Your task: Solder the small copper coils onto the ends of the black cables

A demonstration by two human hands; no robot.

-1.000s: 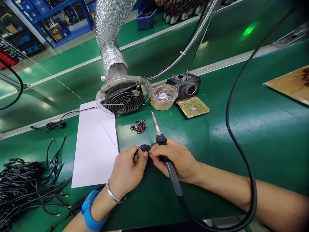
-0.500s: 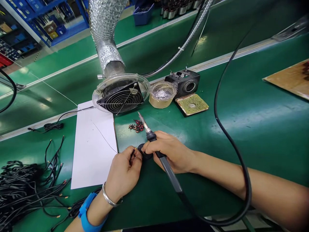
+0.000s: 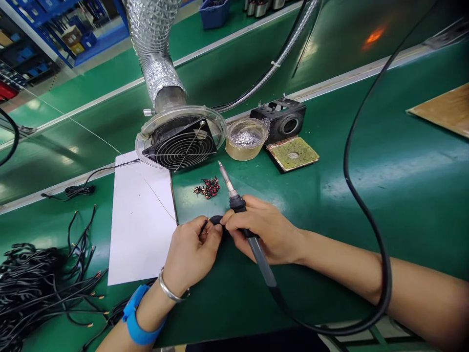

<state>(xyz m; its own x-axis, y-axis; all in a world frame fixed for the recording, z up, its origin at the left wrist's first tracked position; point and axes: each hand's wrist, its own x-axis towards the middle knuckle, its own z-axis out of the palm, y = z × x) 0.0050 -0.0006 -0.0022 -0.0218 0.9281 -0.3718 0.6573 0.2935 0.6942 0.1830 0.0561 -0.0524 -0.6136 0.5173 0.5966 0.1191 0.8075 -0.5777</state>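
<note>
My right hand (image 3: 262,230) is closed round the grip of a soldering iron (image 3: 261,259), whose metal tip points up and away. Its thumb and forefinger also touch the edge of a small round black part (image 3: 216,220). My left hand (image 3: 194,252) pinches the end of a black cable (image 3: 203,226) against that part from the other side; the fingers hide most of both. Just beyond the hands lies a small heap of tiny red and black pieces (image 3: 208,187). A thin strand of wire (image 3: 159,199) runs over a white sheet (image 3: 141,234) beside my left hand.
A fume extractor fan (image 3: 183,149) on a silver duct (image 3: 154,44) hangs beyond the hands. Right of it are a tape roll (image 3: 246,146) holding solder scraps, a black iron stand (image 3: 284,120) and a yellow sponge (image 3: 293,154). Black cables (image 3: 32,288) pile up at left.
My left hand has shifted slightly right with the cable, and the black part appears tilted more upright. The soldering iron has moved slightly right with my right hand. The view has shifted a little.
</note>
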